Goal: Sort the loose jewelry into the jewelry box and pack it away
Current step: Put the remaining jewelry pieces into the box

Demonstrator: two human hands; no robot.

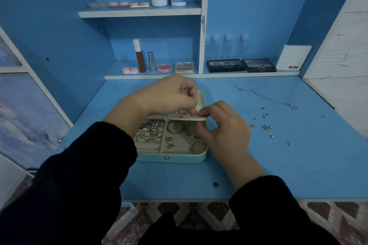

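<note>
A small teal jewelry box [179, 158] lies open on the blue desk, its cream tray holding several rings and hoops. A cream earring flap [185, 118] stands across the middle of the box, with studs pushed through it. My left hand [169, 95] hovers over the flap and pinches its top edge. My right hand [221, 125] meets it from the right, with thumb and forefinger pinching a tiny earring [196, 114] at the flap. Several loose stud earrings [266, 127] lie on the desk to the right. A thin chain necklace [266, 96] lies behind them.
Shelves behind the desk [298, 165] hold two dark eyeshadow palettes [241, 65], clear bottles, lens cases, a lipstick and solution bottles. A white panel stands at the right edge. The desk's front edge runs just below my forearms, above a patterned floor.
</note>
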